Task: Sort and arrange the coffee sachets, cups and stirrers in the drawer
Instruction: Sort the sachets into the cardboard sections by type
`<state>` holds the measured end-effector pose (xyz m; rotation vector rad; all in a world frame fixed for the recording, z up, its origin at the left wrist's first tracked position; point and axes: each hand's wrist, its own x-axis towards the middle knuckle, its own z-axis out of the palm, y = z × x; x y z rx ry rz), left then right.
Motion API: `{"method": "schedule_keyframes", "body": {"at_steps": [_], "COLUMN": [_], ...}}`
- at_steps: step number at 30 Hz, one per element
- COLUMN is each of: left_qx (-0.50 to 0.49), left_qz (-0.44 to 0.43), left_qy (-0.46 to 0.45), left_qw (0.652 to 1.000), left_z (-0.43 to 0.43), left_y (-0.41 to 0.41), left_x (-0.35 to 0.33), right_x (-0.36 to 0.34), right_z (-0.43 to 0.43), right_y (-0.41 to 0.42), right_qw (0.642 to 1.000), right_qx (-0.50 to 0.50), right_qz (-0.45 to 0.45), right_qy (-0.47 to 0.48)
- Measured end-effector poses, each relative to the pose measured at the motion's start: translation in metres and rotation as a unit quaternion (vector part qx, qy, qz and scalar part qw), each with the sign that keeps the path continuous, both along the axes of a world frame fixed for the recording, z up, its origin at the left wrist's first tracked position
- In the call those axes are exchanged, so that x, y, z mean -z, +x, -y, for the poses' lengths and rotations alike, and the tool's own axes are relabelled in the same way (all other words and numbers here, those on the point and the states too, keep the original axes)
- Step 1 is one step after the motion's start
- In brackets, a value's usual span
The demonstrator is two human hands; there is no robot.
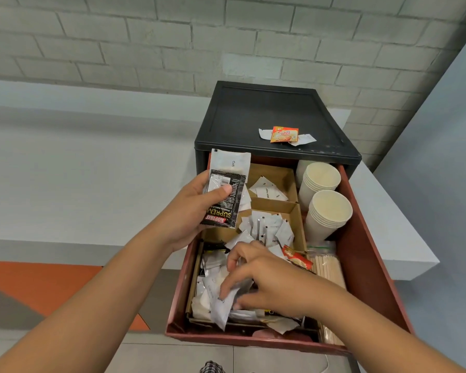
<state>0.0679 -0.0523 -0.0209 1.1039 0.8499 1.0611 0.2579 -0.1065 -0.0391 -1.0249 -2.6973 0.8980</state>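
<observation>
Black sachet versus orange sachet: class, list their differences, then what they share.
The black sachet is gripped in the left hand over the drawer; the orange sachet lies flat on the cabinet top. The black sachet is elongated; the orange sachet is nearly square. Both are printed sachets.

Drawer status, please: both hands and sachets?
Left hand grips black and white sachets. Right hand pinches white sachet from front pile. Nothing blocks.

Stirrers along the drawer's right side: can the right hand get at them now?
Probably yes: the stirrers lie just beside the right hand with nothing on them, though it grips a white sachet.
</observation>
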Motion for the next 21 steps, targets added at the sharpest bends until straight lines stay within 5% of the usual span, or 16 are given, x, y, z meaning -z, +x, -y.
{"method": "schedule_keyframes", "body": {"at_steps": [7,12,16,21], "left_qx": [-0.009,-0.031,-0.041,-0.049], "left_qz": [0.012,-0.01,-0.008,-0.005], "left_qy": [-0.008,0.001,0.005,0.007], "left_qw": [1.0,0.999,0.999,0.999], "left_z": [-0.004,-0.017,-0.028,-0.039], "left_y": [-0.003,0.0,0.008,0.02], "left_x": [0.003,0.002,-0.002,-0.004], "right_x": [-0.011,-0.031,-0.047,-0.053], "right_z": [-0.013,-0.032,-0.046,-0.059], "right_y": [0.013,0.039,0.05,0.053], "right_qw": [0.989,0.937,0.902,0.886], "right_qx": [0.102,0.234,0.263,0.301], "right_qz": [-0.102,-0.257,-0.325,-0.284], "right_qy": [-0.039,-0.02,0.108,0.21]}}
